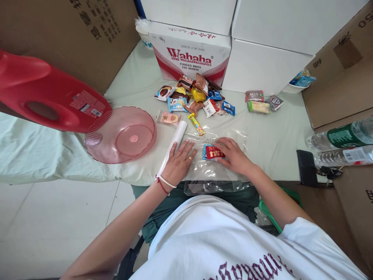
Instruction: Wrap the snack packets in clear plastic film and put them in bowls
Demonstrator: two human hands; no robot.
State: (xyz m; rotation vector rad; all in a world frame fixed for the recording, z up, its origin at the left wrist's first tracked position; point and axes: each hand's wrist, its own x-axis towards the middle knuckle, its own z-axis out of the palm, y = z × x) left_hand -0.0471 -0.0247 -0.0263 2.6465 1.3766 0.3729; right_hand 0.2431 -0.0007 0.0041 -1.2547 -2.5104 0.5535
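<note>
A clear plastic film [206, 171] is spread on the table [276, 136], and its near end is draped past the table's edge. On the film, a red packet [212, 151] is laid, with a blue packet [204, 153] partly covered beneath it.

The left hand [178, 160] is laid palm down at the film's left side, fingers extended and slightly spread, with nothing seen gripped in it; part of a white roll [175, 139] is overlapped by it. The right hand [233, 154] is placed over the film, its fingers loosely bent and set on the right end of the red packet; whether the packet is pinched or only pressed cannot be told.

Just beyond the film, a narrow yellow packet [196, 124] is seen, and farther beyond it a pile of wrapped snacks [198, 95] is heaped in front of a Wahaha box [189, 58]. Well to the film's left, a pink bowl [122, 134] is set; beyond the film to the right, three small packs [258, 107] are grouped.
</note>
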